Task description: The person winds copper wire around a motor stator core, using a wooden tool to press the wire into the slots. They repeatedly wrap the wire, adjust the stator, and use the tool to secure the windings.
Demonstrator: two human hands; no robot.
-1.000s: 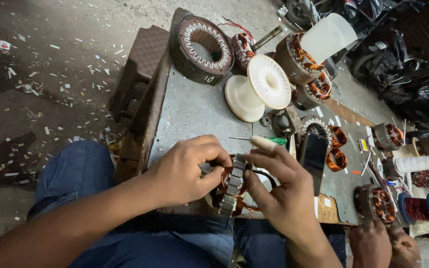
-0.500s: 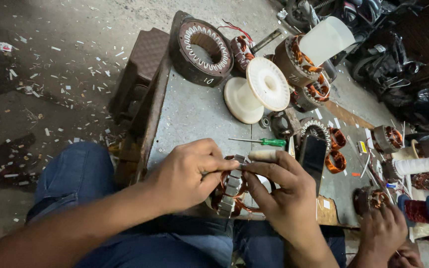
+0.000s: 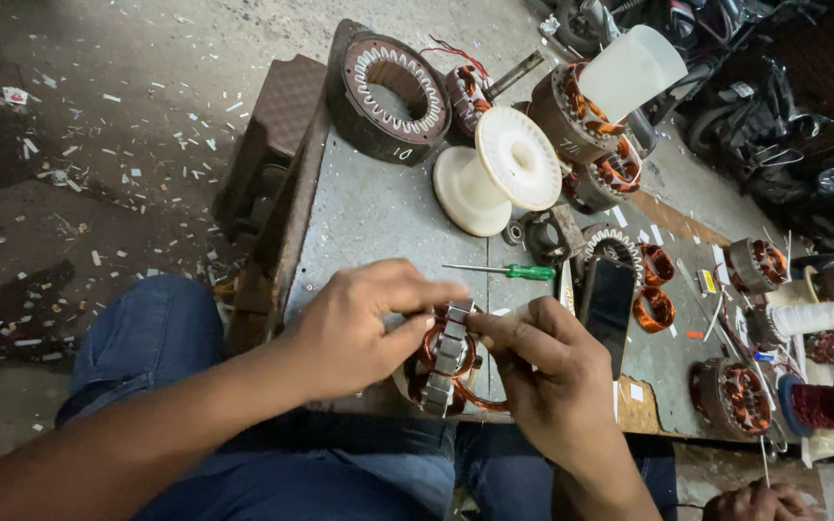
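stator sits at lower centre of the frame, on the worktop edge, left hand clenched round it, right hand pinching its rim. judged best: steady the core firmly, work the copper windings gently, avoid nicking wire; screwdriver lies just above.

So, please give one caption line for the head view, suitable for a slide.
Both hands, left and right, hold a copper-wound stator over a metal table.
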